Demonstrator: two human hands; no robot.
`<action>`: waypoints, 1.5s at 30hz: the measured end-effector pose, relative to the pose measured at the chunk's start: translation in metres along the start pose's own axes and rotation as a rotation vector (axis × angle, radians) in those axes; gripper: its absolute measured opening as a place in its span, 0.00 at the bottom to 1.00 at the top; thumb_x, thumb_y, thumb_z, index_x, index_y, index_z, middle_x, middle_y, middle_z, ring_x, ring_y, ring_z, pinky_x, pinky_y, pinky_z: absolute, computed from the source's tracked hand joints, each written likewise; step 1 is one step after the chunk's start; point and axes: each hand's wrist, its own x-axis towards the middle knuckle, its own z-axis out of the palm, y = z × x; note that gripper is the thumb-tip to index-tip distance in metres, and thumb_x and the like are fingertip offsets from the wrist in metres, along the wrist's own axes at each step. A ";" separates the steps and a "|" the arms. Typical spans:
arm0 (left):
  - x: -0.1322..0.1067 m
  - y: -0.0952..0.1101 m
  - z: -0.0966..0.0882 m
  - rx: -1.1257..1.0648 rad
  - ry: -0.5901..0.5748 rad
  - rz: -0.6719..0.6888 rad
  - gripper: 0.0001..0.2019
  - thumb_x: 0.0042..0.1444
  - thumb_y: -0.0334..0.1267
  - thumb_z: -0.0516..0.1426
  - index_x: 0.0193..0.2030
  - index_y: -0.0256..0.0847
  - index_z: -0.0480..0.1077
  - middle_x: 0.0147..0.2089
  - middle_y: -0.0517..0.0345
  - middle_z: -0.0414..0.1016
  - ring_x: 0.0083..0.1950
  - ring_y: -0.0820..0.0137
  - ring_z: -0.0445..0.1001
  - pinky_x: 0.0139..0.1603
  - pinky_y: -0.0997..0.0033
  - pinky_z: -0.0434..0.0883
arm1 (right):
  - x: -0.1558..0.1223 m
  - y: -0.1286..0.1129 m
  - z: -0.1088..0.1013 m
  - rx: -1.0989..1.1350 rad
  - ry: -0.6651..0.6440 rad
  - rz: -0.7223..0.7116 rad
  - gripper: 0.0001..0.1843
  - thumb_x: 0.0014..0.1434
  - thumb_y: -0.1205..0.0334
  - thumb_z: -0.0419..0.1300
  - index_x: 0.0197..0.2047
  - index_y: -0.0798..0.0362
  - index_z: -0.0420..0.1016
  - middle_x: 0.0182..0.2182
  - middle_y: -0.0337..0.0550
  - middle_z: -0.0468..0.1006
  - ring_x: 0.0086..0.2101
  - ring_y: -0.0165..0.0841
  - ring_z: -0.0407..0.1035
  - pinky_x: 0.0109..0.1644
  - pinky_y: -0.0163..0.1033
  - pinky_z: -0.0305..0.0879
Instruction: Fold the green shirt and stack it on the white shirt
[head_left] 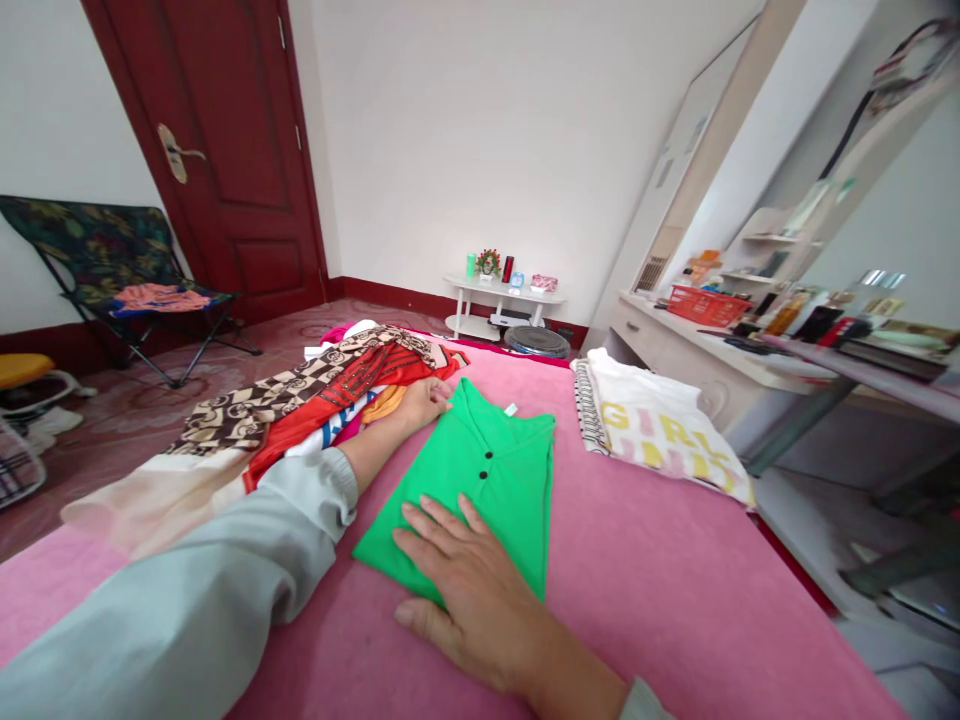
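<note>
A green shirt (480, 430) with two dark buttons and a small white neck label lies folded on the pink bed cover (637, 560). At its far left edge, by the shoulder, my left hand (426, 402) has its fingers closed on the fabric; the fingertips are partly hidden. My right hand (469, 585) rests flat on the shirt's lower part, fingers spread and the thumb over its near edge.
Left of the shirt lies a heap of loose clothes (300, 400), patterned, red and white. On the right sits a folded white garment (660, 420) with yellow and pink lettering. Beyond stand a low white table (499, 291), a cluttered dresser (675, 340) and a folding chair (97, 250).
</note>
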 end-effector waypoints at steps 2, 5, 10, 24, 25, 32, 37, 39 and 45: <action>-0.009 0.000 -0.005 0.085 0.009 0.002 0.09 0.43 0.29 0.60 0.35 0.35 0.70 0.27 0.61 0.72 0.29 0.73 0.70 0.32 0.75 0.67 | 0.000 0.000 0.001 0.003 0.016 -0.003 0.29 0.65 0.46 0.45 0.67 0.43 0.51 0.67 0.39 0.48 0.66 0.33 0.38 0.68 0.52 0.27; -0.029 0.005 -0.014 0.232 -0.009 -0.006 0.10 0.45 0.33 0.61 0.36 0.36 0.71 0.26 0.60 0.73 0.29 0.70 0.71 0.31 0.74 0.65 | 0.000 0.000 0.004 0.027 0.068 -0.014 0.27 0.65 0.47 0.48 0.65 0.43 0.56 0.66 0.40 0.52 0.66 0.35 0.42 0.68 0.53 0.30; -0.079 0.020 -0.028 0.413 -0.065 0.013 0.11 0.42 0.39 0.63 0.33 0.39 0.73 0.26 0.60 0.72 0.30 0.67 0.72 0.31 0.74 0.63 | 0.001 0.009 0.005 0.167 0.367 0.000 0.17 0.66 0.56 0.49 0.54 0.46 0.70 0.53 0.40 0.73 0.55 0.32 0.64 0.63 0.43 0.52; -0.130 0.010 -0.039 0.155 -0.314 0.031 0.19 0.40 0.41 0.64 0.41 0.40 0.72 0.35 0.59 0.71 0.41 0.66 0.71 0.37 0.74 0.67 | -0.028 0.079 -0.025 -0.107 0.675 0.765 0.22 0.58 0.57 0.52 0.54 0.55 0.67 0.43 0.49 0.73 0.42 0.38 0.70 0.44 0.40 0.63; -0.130 0.011 -0.040 0.127 -0.344 0.023 0.19 0.40 0.41 0.64 0.41 0.40 0.72 0.33 0.60 0.70 0.38 0.67 0.70 0.35 0.75 0.67 | -0.028 0.077 -0.028 -0.121 0.633 0.791 0.23 0.58 0.56 0.52 0.55 0.55 0.65 0.43 0.50 0.74 0.43 0.39 0.70 0.44 0.40 0.63; -0.131 0.010 -0.047 0.182 -0.427 -0.069 0.27 0.36 0.43 0.66 0.47 0.43 0.70 0.30 0.64 0.67 0.28 0.72 0.68 0.27 0.77 0.65 | -0.027 0.072 -0.039 -0.130 0.409 0.835 0.26 0.55 0.55 0.58 0.54 0.58 0.66 0.41 0.54 0.77 0.43 0.44 0.72 0.42 0.41 0.61; -0.138 0.023 -0.038 0.282 -0.279 -0.012 0.31 0.38 0.43 0.64 0.53 0.39 0.68 0.38 0.57 0.72 0.38 0.64 0.71 0.39 0.70 0.68 | -0.027 0.074 -0.033 -0.029 0.429 0.754 0.33 0.50 0.54 0.61 0.58 0.56 0.64 0.39 0.49 0.77 0.40 0.41 0.71 0.39 0.39 0.62; -0.145 0.035 -0.033 0.345 -0.242 0.030 0.31 0.39 0.42 0.64 0.54 0.39 0.68 0.41 0.55 0.73 0.41 0.62 0.71 0.43 0.67 0.68 | -0.027 0.074 -0.032 -0.016 0.447 0.742 0.33 0.49 0.55 0.62 0.58 0.56 0.65 0.37 0.47 0.77 0.38 0.40 0.71 0.38 0.38 0.61; -0.179 0.064 -0.009 0.483 -0.242 0.278 0.24 0.44 0.31 0.60 0.51 0.47 0.71 0.53 0.54 0.72 0.53 0.58 0.70 0.55 0.63 0.64 | -0.024 0.075 -0.026 0.030 0.517 0.754 0.25 0.47 0.60 0.61 0.51 0.51 0.72 0.28 0.39 0.75 0.30 0.35 0.69 0.34 0.37 0.60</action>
